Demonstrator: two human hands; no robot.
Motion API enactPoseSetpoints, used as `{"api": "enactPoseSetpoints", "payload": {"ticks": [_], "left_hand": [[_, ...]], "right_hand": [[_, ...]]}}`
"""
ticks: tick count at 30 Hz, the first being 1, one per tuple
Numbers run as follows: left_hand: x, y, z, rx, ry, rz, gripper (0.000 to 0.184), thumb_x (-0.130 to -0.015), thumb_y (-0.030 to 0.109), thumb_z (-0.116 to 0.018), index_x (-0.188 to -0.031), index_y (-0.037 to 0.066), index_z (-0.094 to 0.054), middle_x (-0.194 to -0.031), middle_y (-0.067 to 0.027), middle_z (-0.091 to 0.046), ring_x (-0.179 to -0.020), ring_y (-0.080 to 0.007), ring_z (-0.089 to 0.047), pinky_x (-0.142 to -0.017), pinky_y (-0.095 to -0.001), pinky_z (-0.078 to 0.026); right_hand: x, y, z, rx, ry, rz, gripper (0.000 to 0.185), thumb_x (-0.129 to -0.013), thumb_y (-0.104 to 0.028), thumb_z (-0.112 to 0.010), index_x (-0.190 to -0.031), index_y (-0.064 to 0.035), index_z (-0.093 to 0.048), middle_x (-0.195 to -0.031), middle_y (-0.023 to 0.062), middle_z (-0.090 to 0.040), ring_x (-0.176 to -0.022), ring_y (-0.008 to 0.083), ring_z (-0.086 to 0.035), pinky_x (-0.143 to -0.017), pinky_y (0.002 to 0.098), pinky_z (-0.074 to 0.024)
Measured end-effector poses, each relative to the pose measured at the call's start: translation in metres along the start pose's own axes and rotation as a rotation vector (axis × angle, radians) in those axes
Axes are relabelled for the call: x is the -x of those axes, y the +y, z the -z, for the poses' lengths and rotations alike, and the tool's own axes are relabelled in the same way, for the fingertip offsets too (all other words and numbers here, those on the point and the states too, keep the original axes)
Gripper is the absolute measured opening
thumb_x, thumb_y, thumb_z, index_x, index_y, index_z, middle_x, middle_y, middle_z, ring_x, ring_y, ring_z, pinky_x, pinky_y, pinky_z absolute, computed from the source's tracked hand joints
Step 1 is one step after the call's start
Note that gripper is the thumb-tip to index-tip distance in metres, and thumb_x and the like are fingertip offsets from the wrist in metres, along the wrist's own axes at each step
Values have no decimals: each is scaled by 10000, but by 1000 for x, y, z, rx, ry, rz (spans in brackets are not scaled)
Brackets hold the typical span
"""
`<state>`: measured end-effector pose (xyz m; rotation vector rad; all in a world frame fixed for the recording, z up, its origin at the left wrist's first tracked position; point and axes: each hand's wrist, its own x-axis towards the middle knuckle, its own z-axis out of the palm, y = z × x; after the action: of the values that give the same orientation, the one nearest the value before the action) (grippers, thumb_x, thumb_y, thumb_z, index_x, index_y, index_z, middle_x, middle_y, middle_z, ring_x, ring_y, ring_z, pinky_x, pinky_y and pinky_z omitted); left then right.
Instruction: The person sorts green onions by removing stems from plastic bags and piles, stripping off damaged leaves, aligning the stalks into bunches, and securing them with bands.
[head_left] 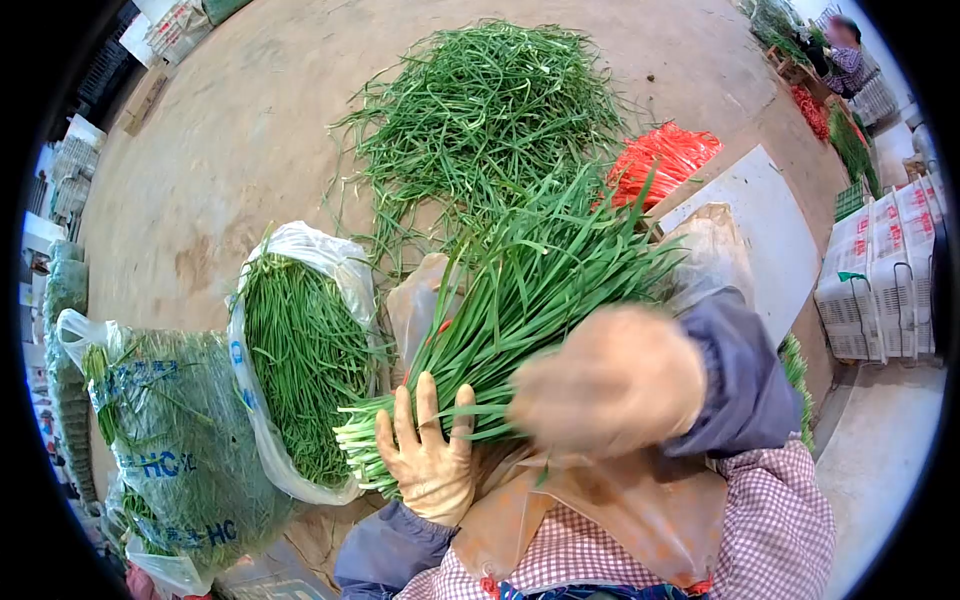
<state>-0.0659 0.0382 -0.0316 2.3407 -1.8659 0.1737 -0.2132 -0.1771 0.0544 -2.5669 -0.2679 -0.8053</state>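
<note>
A thick bundle of garlic chives (540, 300) lies across my lap, its pale cut ends at the left and its green tips at the upper right. My left hand (430, 460), in a stained pale glove, rests on the bundle near the cut ends, fingers spread out over the stems. A red strip (443, 327) shows against the chives above that hand. Over the right side of the bundle is my right hand (608, 380), smeared by motion; its fingers cannot be made out, nor whether it holds anything.
A loose heap of greens (490, 110) lies on the floor ahead, beside red plastic strips (662, 160) and a white board (765, 235). At left stand an open bag of greens (305, 370) and a wrapped bale (190, 430). White crates (880, 275) and another person (845, 65) are at right.
</note>
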Motion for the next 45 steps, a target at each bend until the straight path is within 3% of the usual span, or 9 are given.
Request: {"api": "enactPoseSetpoints", "payload": {"ticks": [5, 9, 18, 27, 33, 35, 38, 40, 45], "left_hand": [[-1, 3, -5, -62, 33, -37, 504, -862, 356, -600, -1328, 177, -530, -1421, -190, -472, -1273, -393, -488, -1062, -570, -312], [2, -7, 1, 77, -57, -42, 958, -614, 259, -822, -1457, 164, -379, -1446, -249, -410, -1285, -437, -447, -1062, -594, -278], [-5, -3, -4, 21, -32, -46, 958, -613, 284, -825, -1443, 147, -366, -1435, -248, -414, -1275, -421, -447, -1051, -575, -291], [-5, -1, -2, 13, -62, -45, 956, -658, 308, -798, -1481, 154, -337, -1444, -251, -404, -1283, -433, -437, -1047, -589, -285], [-2, -3, -5, -9, -73, -62, 873, -708, 457, -727, -1468, 196, -386, -1481, -233, -385, -1292, -433, -430, -1054, -595, -274], [1, -2, -10, -20, -12, -67, 907, -658, 406, -762, -1465, 220, -392, -1475, -224, -400, -1280, -433, -442, -1054, -596, -279], [0, -1, -5, -18, -48, -74, 888, -652, 378, -768, -1450, 230, -408, -1462, -217, -420, -1266, -433, -458, -1050, -598, -283], [0, 1, -7, -29, -31, -86, 844, -679, 376, -756, -1438, 229, -419, -1452, -214, -432, -1259, -431, -466, -1047, -597, -287], [-2, 2, -5, -32, 7, -105, 747, -739, 349, -725, -1418, 234, -436, -1410, -207, -474, -1233, -428, -489, -1030, -598, -307]], "right_hand": [[6, -22, -65, 233, -359, -36, 336, -785, -270, -572, -1064, -84, -595, -816, 51, -594, -554, 128, -559, -435, 282, -430], [25, 5, -20, 340, -325, -259, 232, -825, -138, -639, -1034, -35, -633, -642, 55, -586, -575, 225, -617, -483, 365, -496], [80, 43, 57, 104, 801, -1012, 106, -962, -94, -618, -1029, -29, -667, -777, -56, -567, -662, 51, -483, -602, 196, -407], [37, 1, 9, -592, -401, -735, 428, -866, -123, -723, -1279, -66, -623, -835, 95, -688, -727, 210, -668, -672, 302, -526], [50, -9, -7, -1029, -129, -926, 246, -993, -268, -577, -986, -39, -665, -719, 56, -656, -592, 132, -616, -558, 269, -492], [56, -14, -1, -1001, 246, -1199, 262, -997, -272, -573, -922, -37, -659, -648, 52, -626, -471, 104, -533, -492, 246, -448], [58, 9, 3, -955, 862, -888, 257, -985, -253, -594, -904, -15, -649, -640, 31, -619, -468, 109, -536, -468, 258, -459], [43, 6, 3, -963, 573, -923, 214, -989, -237, -580, -966, -37, -654, -649, 33, -620, -503, 146, -571, -483, 275, -483], [14, 13, -28, 353, -471, -260, 316, -795, -180, -580, -1104, -167, -649, -632, -10, -605, -509, 188, -601, -477, 331, -477]]}}
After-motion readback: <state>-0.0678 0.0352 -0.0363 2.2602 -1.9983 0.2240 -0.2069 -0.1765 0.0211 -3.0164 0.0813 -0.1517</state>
